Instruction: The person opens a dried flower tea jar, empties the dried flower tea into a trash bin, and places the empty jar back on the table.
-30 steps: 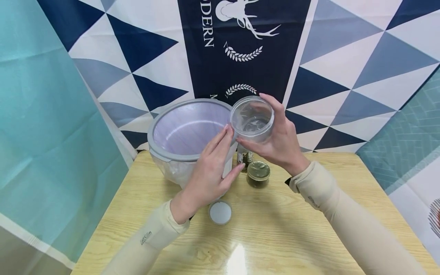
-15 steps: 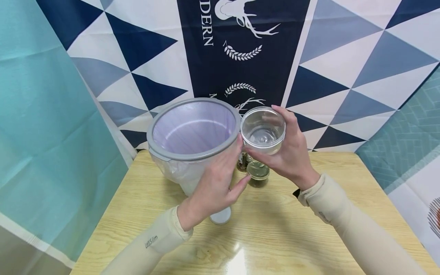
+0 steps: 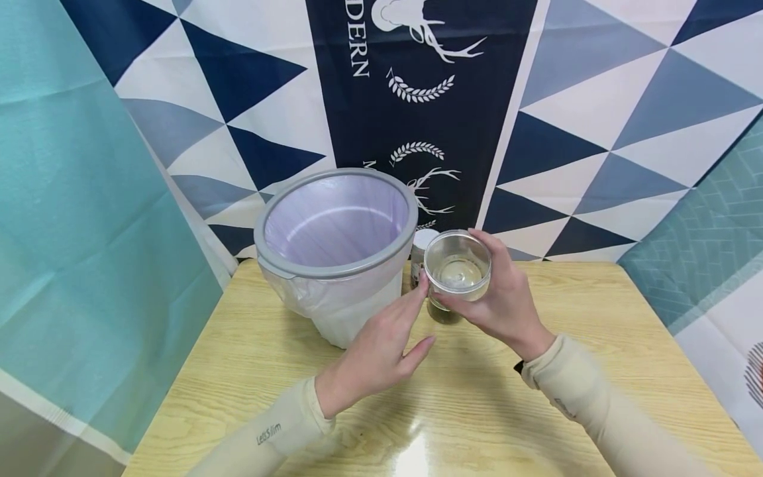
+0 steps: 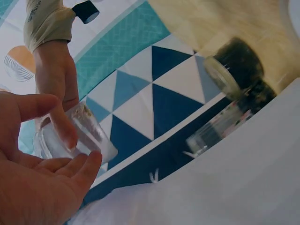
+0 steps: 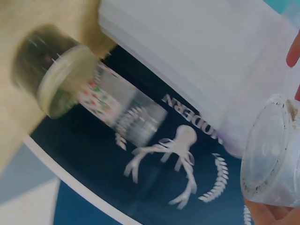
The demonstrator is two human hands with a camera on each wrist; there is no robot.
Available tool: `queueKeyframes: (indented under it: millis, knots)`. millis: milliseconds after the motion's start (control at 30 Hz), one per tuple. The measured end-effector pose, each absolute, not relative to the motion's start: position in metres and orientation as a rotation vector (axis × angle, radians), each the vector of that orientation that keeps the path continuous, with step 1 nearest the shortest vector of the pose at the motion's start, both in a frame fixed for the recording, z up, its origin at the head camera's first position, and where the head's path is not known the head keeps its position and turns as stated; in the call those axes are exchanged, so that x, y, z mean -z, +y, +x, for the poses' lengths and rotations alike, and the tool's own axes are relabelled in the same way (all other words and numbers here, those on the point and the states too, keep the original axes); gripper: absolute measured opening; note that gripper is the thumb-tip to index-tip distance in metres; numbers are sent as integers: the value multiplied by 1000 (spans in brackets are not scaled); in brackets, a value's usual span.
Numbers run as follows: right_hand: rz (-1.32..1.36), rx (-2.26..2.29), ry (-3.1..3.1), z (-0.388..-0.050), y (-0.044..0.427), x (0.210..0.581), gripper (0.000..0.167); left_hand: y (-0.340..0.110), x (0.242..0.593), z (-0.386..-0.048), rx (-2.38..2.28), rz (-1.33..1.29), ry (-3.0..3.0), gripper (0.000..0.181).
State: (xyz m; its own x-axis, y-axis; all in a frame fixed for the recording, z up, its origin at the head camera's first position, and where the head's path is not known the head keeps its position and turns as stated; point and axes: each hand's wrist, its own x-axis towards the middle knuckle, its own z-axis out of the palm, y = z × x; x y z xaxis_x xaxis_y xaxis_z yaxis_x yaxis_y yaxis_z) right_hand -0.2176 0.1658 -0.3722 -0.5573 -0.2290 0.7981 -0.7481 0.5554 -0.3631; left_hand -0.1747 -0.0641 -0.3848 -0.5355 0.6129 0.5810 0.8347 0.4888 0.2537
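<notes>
My right hand (image 3: 507,301) grips a clear round plastic container (image 3: 457,265) by its side, its open top tilted toward the head camera. Some residue shows near the rim of the container (image 5: 269,152) in the right wrist view. My left hand (image 3: 381,351) has its fingers extended, the tips at or close to the container's left side; contact is unclear. Below the held container is a dark-filled round jar (image 3: 444,313), partly hidden. Behind stands a jar with a white lid (image 3: 424,238), its label visible in the right wrist view.
A grey-rimmed bin (image 3: 334,270) with a pale bag lining stands at the back left of the wooden table (image 3: 507,411). Patterned cloth (image 3: 572,132) hangs behind the table, and a teal cloth (image 3: 89,232) hangs on the left.
Both hands have moved down and slightly right, with the clear container lowered in the right hand. The white disc on the table is now hidden behind the left hand.
</notes>
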Motion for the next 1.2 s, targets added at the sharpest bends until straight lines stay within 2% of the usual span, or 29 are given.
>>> queueKeyframes:
  millis: [367,833,1200]
  knots:
    - [770,-956,-2116,-217,162,404,111,-73,402,-174,870,-1229,-2418,91]
    - [671,-915,-2099,-222,151,429,106,-77,421,-177,838,-1175,-2485,90]
    - [624,-924,-2177,-222,145,452,102,-85,432,-178,1003,-1108,-2665,93]
